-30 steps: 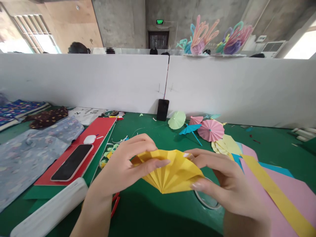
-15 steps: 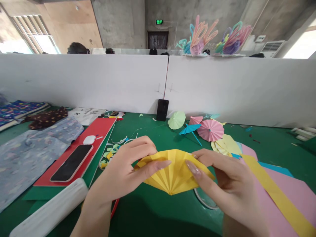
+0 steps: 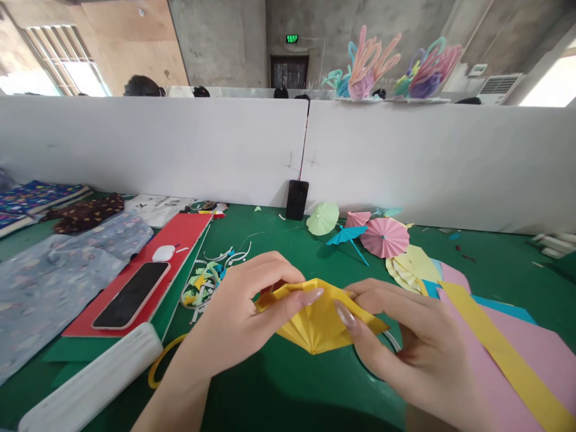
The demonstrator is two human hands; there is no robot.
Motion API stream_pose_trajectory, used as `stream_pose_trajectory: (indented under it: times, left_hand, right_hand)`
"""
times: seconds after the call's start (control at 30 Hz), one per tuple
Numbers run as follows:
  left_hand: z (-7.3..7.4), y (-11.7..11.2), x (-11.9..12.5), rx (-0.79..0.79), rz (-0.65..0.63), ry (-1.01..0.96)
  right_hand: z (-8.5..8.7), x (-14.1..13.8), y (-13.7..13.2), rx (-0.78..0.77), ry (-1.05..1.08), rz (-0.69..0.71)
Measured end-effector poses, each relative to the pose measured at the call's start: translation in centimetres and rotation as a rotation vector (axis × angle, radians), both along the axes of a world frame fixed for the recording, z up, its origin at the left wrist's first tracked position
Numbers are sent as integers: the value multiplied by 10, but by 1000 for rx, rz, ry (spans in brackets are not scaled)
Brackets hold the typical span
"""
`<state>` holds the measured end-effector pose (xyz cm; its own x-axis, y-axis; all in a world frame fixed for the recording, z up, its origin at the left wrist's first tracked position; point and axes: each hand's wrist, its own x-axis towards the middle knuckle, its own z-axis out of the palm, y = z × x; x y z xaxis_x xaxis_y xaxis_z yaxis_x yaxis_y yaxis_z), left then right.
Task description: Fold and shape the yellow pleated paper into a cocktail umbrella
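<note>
A yellow pleated paper fan [image 3: 317,321] is held just above the green table [image 3: 279,390] between both my hands. My left hand [image 3: 245,312] pinches its upper left edge, thumb on top of the folds. My right hand [image 3: 405,342] grips the right side, with a long-nailed finger pressed on the pleats. The folds meet at a point at the bottom. Under my right hand lies a clear ring of tape [image 3: 382,360], partly hidden.
A phone [image 3: 132,294] lies on a red board [image 3: 180,234] at left, with a white roll [image 3: 90,384] nearer me. Paper scraps [image 3: 204,279], small paper umbrellas [image 3: 384,237] and pink and yellow sheets [image 3: 508,354] surround the hands. A second phone [image 3: 297,200] leans on the white partition [image 3: 405,162].
Both hands have pushed the fan's sides together, so it is narrower and more folded. A yellow loop now shows by my left wrist.
</note>
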<state>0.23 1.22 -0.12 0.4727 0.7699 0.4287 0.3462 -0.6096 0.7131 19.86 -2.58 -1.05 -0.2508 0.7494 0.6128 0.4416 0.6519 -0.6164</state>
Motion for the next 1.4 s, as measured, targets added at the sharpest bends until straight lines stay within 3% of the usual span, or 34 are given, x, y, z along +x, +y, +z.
stream_pose_trajectory:
  times: [0.13,0.3,0.6,0.93,1.17,1.4]
  left_hand:
    - [0,-1,-1,-2,-11,-5]
    - [3,-2,-2,-49,-41,106]
    - [0,-1,1,-48,-49,47]
    - [0,0,3,29,15,-4]
    - [-2,7,4,110,146,-5]
    - [0,9,1,75,109,26]
  right_hand:
    - [3,-1,0,5,-19,-35]
    - [4,-2,-1,-12,-35,31]
    - [1,2,-2,-83,-33,-24]
    - [-1,3,4,-155,-57,-58]
    - [-1,2,10,-238,-69,-56]
    - [-3,3,13,-246,-12,-37]
